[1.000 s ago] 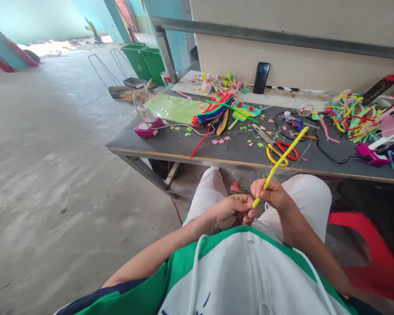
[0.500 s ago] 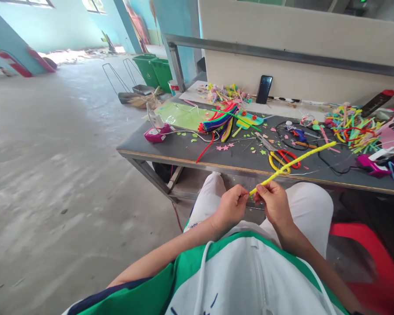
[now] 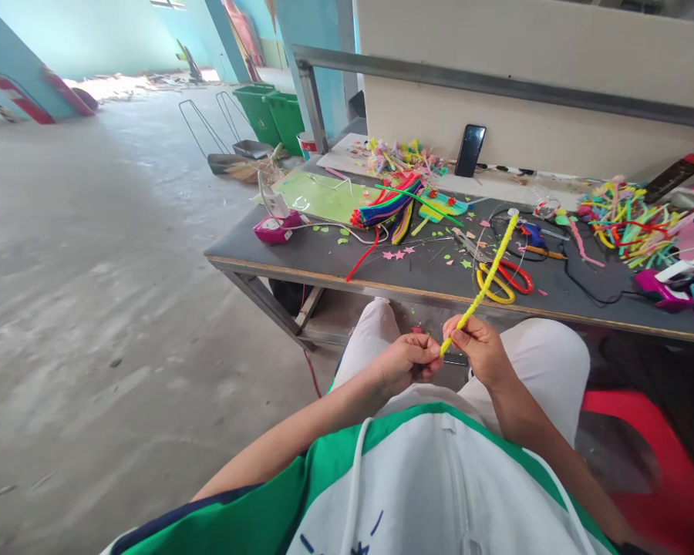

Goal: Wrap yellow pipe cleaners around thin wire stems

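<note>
A yellow pipe cleaner (image 3: 489,281), which looks twisted, slants up and away from my lap toward the table. My left hand (image 3: 412,359) pinches its lower end. Just above that, my right hand (image 3: 479,344) grips it between thumb and fingers. The two hands are close together over my knees. Beyond the pipe cleaner lie scissors (image 3: 506,279) with one red and one yellow handle. A thin wire loops near them. Farther left rests a bundle of colourful pipe cleaners (image 3: 385,206).
On the grey table (image 3: 306,250) are a magenta device (image 3: 278,227) with a cord, pink paper stars, a blue glue gun (image 3: 533,233), a propped phone (image 3: 470,150) and a heap of coloured pieces (image 3: 628,220). A red stool (image 3: 641,416) stands at right.
The yellow pipe cleaner has swung to a steeper angle, its far tip moving left and up. My left hand has turned slightly at its lower end.
</note>
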A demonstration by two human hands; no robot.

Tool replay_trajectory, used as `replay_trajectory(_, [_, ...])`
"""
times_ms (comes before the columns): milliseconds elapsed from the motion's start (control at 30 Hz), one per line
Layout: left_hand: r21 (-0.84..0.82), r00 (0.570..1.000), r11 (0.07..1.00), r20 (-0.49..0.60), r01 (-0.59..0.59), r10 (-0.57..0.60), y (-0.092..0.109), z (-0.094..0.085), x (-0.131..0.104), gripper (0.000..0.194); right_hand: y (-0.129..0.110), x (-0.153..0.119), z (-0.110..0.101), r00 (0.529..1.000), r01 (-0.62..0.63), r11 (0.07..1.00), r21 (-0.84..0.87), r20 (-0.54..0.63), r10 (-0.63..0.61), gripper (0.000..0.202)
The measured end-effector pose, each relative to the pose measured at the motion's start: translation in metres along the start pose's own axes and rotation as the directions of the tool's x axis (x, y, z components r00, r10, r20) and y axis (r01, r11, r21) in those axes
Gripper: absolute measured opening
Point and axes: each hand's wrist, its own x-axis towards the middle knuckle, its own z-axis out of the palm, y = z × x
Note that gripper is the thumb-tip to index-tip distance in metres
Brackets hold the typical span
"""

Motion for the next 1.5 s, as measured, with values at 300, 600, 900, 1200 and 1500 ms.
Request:
replay_trajectory(300, [-0.115, 0.980, 0.989, 0.187, 0.096, -0.073, -0.003, 0.000, -0.003, 0.031, 0.012, 0.003, 0.005, 0.996, 0.022, 0.962, 0.272, 0.082, -0.046, 0.017])
replay_trajectory(600, [0.245, 0.968, 0.944, -0.062, -0.221, 0.243, -0.005, 0.008, -0.001, 0.028, -0.004, 0.003, 0.005, 0.998, -0.054, 0.971, 0.234, 0.040, 0.045, 0.020])
replay_trajectory(900, [0.929, 0.766, 0.301, -0.030, -0.217, 0.643, 0.001, 0.006, -0.005, 0.009, -0.009, -0.002, 0.008, 0.897, -0.129, 0.991, -0.023, -0.428, 0.107, 0.028])
replay_trajectory(1200, [0.737, 0.931, 0.658, -0.118, -0.152, 0.346, 0.005, 0.006, -0.005, 0.015, -0.007, 0.000, -0.005, 0.949, -0.133, 0.991, -0.005, -0.288, 0.126, 0.024])
replay_trajectory(1500, [0.190, 0.991, 0.981, 0.124, 0.031, -0.055, 0.007, -0.003, -0.006, 0.031, -0.008, 0.003, -0.011, 0.999, -0.026, 0.975, 0.220, -0.020, 0.031, 0.022])
